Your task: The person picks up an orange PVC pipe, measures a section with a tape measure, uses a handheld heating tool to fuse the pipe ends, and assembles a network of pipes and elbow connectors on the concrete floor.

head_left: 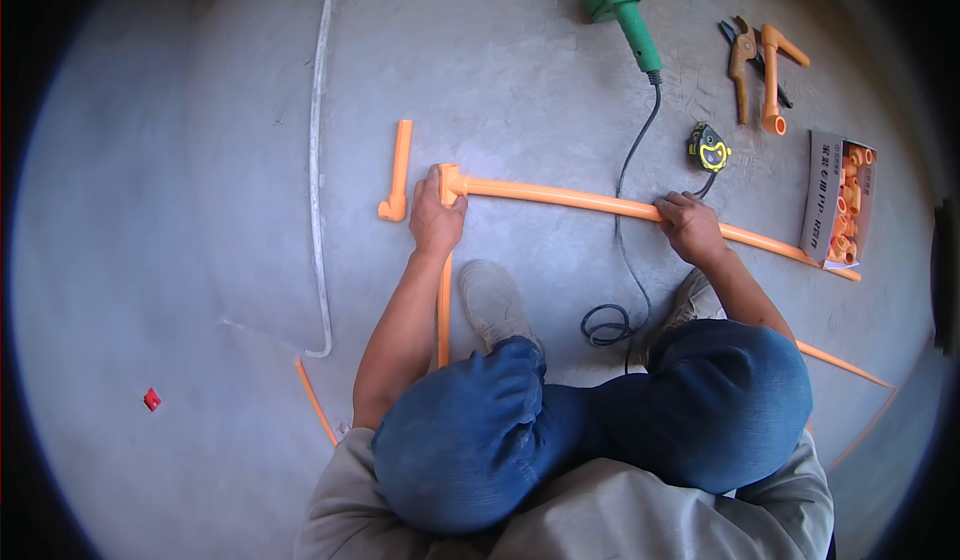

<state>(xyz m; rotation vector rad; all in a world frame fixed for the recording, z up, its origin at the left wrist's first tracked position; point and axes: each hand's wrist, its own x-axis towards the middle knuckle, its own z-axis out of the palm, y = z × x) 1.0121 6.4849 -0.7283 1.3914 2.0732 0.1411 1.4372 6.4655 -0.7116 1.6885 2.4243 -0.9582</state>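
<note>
Hands: wrapped around tee fitting (451, 182) (left hand (437, 218)), gripping long orange pipe (565, 197) (right hand (690, 228)) | on or just above floor (240, 160) | done, seemingly: pipe seated in tee | perhaps left: elbowed pipe (401, 170), lying unjoined just beside

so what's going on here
Someone sitting or crouching low over a grey floor has both hands on orange pipework. The left hand is at the orange tee fitting, while the right hand holds the long orange pipe running from it. A green corded tool and a tape measure lie beyond the pipe, untouched; an open box of fittings sits to the right.
</note>
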